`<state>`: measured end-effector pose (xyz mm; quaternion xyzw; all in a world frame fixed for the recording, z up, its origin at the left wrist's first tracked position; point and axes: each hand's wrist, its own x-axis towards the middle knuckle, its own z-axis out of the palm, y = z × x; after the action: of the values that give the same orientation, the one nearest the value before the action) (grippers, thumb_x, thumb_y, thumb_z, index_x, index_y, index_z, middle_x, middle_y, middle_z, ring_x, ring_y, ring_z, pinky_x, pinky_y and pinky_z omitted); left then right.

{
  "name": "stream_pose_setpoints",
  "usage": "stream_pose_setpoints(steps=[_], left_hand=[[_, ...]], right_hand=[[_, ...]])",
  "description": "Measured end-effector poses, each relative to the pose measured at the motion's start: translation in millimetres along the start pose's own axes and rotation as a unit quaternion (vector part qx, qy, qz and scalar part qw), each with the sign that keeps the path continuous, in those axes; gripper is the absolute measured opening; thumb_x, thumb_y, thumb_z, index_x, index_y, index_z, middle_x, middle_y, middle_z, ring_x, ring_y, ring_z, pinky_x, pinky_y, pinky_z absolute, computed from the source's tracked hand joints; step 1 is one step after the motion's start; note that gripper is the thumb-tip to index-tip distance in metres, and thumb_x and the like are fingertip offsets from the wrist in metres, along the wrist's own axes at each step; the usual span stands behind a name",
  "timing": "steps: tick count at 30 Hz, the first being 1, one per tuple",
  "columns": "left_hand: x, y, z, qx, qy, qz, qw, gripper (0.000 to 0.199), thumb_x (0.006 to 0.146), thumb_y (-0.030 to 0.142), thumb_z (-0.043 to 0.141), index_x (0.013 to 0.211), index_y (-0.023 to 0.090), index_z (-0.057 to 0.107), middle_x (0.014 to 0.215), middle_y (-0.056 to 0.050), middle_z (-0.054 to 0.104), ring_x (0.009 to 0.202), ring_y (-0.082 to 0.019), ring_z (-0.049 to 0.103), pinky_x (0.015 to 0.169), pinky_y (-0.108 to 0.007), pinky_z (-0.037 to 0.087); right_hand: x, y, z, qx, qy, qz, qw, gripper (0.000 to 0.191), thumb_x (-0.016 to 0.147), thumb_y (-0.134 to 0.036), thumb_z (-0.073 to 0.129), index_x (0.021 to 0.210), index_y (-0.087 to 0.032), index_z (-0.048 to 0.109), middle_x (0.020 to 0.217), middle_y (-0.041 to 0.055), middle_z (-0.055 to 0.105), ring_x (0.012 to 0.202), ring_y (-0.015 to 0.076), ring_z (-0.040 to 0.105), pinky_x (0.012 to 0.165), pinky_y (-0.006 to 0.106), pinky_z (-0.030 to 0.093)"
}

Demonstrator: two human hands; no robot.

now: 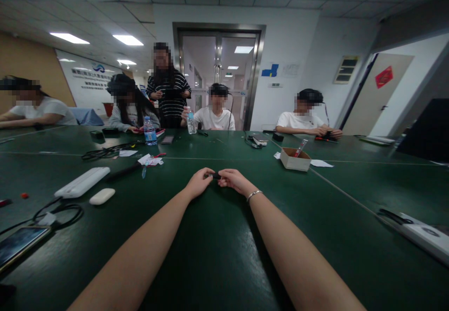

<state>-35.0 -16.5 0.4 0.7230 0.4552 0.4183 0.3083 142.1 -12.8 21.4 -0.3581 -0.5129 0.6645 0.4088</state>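
Both arms reach forward over the dark green table (217,250). Between my hands is a small black object (216,176), too small and dark to name. My left hand (199,183) has its fingers closed on the object's left end. On the other end, the fingers and thumb of my right hand (235,181) are pinched together. A silver bracelet (254,196) circles my right wrist. The fingers partly cover the black object, and both hands are close to the table top.
On the left lie a white power bank (82,182), a white oval case (102,196), a phone (23,244) and cables. A small open box (295,160) stands to the right. Water bottles (150,131) are farther back. Several people sit or stand across the table.
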Motion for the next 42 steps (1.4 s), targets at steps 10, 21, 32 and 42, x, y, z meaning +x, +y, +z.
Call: stream_pose_setpoints(steps=[10, 21, 32, 42], left_hand=[[1.4, -3.6, 0.9, -0.001, 0.000, 0.003, 1.000, 0.026, 0.077, 0.024, 0.050, 0.101, 0.018, 0.058, 0.096, -0.006, 0.060, 0.074, -0.013, 0.056, 0.073, -0.028, 0.046], [1.1, -1.6, 0.3, 0.005, -0.003, -0.004, 1.000, 0.027, 0.077, 0.024, 0.050, 0.102, 0.018, 0.058, 0.097, -0.006, 0.060, 0.076, -0.014, 0.056, 0.073, -0.027, 0.046], [0.4, -0.9, -0.2, 0.007, -0.004, -0.003, 1.000, 0.027, 0.077, 0.025, 0.051, 0.102, 0.018, 0.058, 0.100, -0.007, 0.059, 0.079, -0.014, 0.055, 0.074, -0.028, 0.046], [2.0, -4.9, 0.6, -0.003, -0.009, 0.001, 1.000, 0.027, 0.079, 0.029, 0.048, 0.102, 0.019, 0.056, 0.097, -0.005, 0.059, 0.070, -0.012, 0.055, 0.068, -0.026, 0.046]], right_hand=[[2.2, 2.2, -2.2, 0.001, -0.005, -0.003, 1.000, 0.006, 0.085, -0.010, 0.056, 0.081, -0.006, 0.056, 0.059, 0.0090, 0.061, 0.048, 0.0113, 0.060, 0.050, 0.019, 0.053], [3.9, 3.3, -3.6, 0.000, -0.004, -0.003, 1.000, 0.006, 0.084, -0.011, 0.058, 0.080, -0.006, 0.057, 0.060, 0.0094, 0.061, 0.049, 0.0120, 0.060, 0.049, 0.019, 0.053], [1.7, 1.7, -1.9, -0.006, -0.001, 0.000, 1.000, 0.006, 0.085, -0.009, 0.055, 0.081, -0.005, 0.057, 0.060, 0.0095, 0.061, 0.048, 0.0110, 0.059, 0.050, 0.019, 0.053], [3.5, 3.2, -2.8, -0.006, -0.003, -0.002, 1.000, 0.007, 0.087, -0.008, 0.051, 0.082, -0.005, 0.055, 0.059, 0.0091, 0.061, 0.048, 0.0113, 0.060, 0.050, 0.019, 0.053]])
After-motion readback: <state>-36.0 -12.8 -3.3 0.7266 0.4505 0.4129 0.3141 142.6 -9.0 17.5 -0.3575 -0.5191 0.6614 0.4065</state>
